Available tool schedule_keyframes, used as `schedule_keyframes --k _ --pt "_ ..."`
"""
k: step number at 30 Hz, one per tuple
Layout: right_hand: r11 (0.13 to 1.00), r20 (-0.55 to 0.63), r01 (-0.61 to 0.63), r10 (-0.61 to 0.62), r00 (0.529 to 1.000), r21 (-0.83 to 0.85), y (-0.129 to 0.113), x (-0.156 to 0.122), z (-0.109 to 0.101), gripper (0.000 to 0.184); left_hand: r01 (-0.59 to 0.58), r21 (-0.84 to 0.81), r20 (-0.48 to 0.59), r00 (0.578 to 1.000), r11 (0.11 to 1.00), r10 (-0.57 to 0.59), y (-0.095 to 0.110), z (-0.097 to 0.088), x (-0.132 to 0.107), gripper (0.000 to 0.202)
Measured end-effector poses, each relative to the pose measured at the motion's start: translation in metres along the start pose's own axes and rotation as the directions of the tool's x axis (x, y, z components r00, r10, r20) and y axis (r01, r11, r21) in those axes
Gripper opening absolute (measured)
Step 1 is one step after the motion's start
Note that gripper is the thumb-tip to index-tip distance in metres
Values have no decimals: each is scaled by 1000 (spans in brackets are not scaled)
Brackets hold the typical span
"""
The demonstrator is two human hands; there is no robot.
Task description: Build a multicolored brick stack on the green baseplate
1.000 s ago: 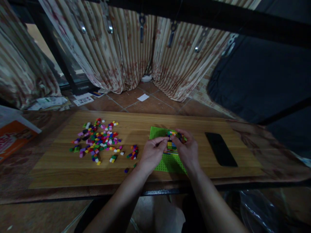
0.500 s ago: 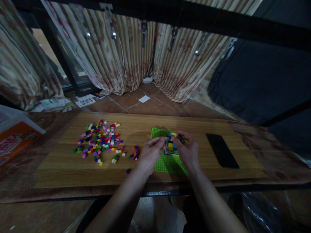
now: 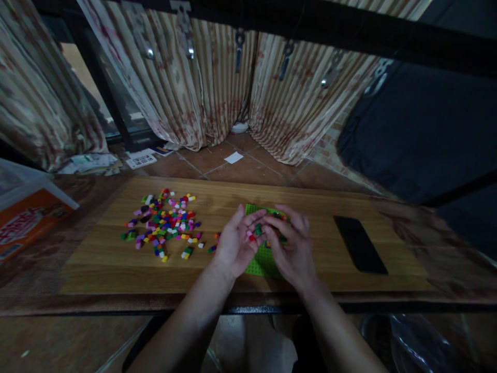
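Note:
My left hand (image 3: 236,243) is turned palm up over the green baseplate (image 3: 259,265), fingers stretched and slightly cupped. Several small building bricks lie on its fingers, among them a red brick (image 3: 251,237) and a green brick (image 3: 258,228). Close against those fingers, my right hand (image 3: 293,243) has its thumb and forefinger drawn together. Whatever is between these fingertips is too small to make out. Behind the right hand, a structure of stacked coloured bricks stands on the baseplate, mostly hidden.
A loose pile of coloured bricks (image 3: 166,223) spreads over the left of the wooden board (image 3: 128,274). A smaller group (image 3: 213,247) lies beside my left hand. At the right lies a dark phone-like slab (image 3: 359,244). A box with an orange label (image 3: 31,220) stands at far left.
My left hand has rolled palm up and opened, showing bricks on its fingers. My right hand has come off the stacked bricks toward the left fingers. The view has shifted slightly.

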State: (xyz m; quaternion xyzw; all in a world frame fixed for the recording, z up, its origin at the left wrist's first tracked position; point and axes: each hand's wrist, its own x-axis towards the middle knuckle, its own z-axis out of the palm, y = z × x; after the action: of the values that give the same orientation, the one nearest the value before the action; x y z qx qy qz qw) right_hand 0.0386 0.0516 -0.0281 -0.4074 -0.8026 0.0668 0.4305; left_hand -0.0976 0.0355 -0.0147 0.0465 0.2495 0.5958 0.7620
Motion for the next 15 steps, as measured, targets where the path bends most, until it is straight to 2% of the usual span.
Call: schedule_keyframes --k 6,11,15 --pt "998 144 39 -30 989 -58 5 0 3 23 25 83 37 999 996 -28 2 -2 -1 51" --pt "998 135 47 -42 990 -37 2 1 3 19 26 85 46 999 996 -30 3 -2 -1 49" --pt "1000 87 6 -8 996 17 0 1 3 16 2 100 -21 1000 995 0 -1 -4 0 31"
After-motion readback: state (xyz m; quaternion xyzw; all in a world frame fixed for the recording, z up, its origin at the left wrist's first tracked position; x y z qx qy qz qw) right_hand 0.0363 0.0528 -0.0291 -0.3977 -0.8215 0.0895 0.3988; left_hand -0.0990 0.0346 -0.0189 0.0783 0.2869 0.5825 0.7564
